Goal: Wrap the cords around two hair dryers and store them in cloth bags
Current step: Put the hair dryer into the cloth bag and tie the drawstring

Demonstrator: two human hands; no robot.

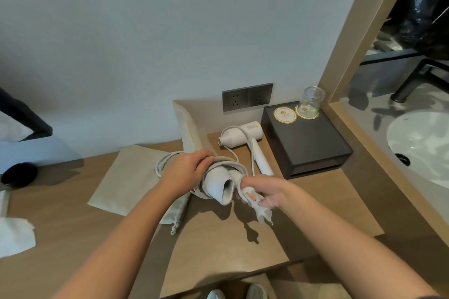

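A white hair dryer [220, 183] is held just above the wooden desk [73, 230], nozzle toward me, with its cord [165, 159] looped round the body. My left hand [187, 172] grips the back of that dryer. My right hand [264, 193] holds the cord's end, and the white plug [263, 216] hangs below it. A second white hair dryer [243, 137] lies on the desk behind, its cord loose. One beige cloth bag [128, 177] lies flat at the left. A second cloth bag [187, 126] stands behind my left hand, partly hidden.
A black box [308, 145] with two round coasters and an upturned glass [309, 102] sits at the right. Wall sockets [246, 97] are on the wall behind. A sink [422, 145] lies beyond a wooden frame. White tissue [14, 235] lies at the desk's left edge.
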